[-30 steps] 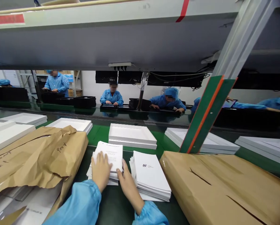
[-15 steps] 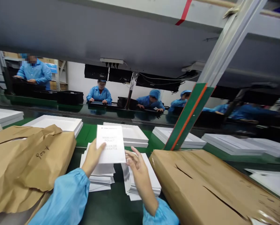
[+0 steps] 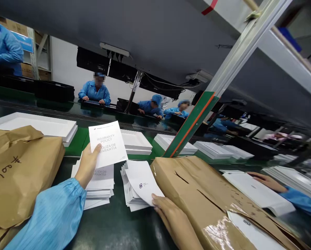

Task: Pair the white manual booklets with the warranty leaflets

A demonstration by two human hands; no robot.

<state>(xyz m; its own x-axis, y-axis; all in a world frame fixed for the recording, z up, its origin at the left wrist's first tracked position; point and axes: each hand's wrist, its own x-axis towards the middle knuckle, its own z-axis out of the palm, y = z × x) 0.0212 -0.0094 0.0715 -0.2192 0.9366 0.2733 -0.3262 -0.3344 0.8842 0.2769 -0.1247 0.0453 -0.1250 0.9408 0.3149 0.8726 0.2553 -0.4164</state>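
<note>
My left hand (image 3: 89,162) grips a white warranty booklet (image 3: 108,144) by its left edge, thumb on the front, raised above the left stack of booklets (image 3: 100,191). "Warranty Policy" is printed on its cover. To the right, my right hand (image 3: 171,215) pinches the near right corner of a white leaflet (image 3: 142,182) with a small dark logo. This leaflet tops the right stack (image 3: 129,194), and its corner bends up towards my fingers.
Brown paper packages flank me, one left (image 3: 27,173), one right (image 3: 191,194). White box trays (image 3: 136,142) line the green belt behind. A slanted post (image 3: 194,121) stands at centre right. A co-worker's hand (image 3: 267,180) rests on white sheets at far right. Several people sit across the line.
My right hand has moved from beside the held booklet down to the right stack and taken the top leaflet's corner. My left hand still holds the booklet, now tilted. The view has turned right.
</note>
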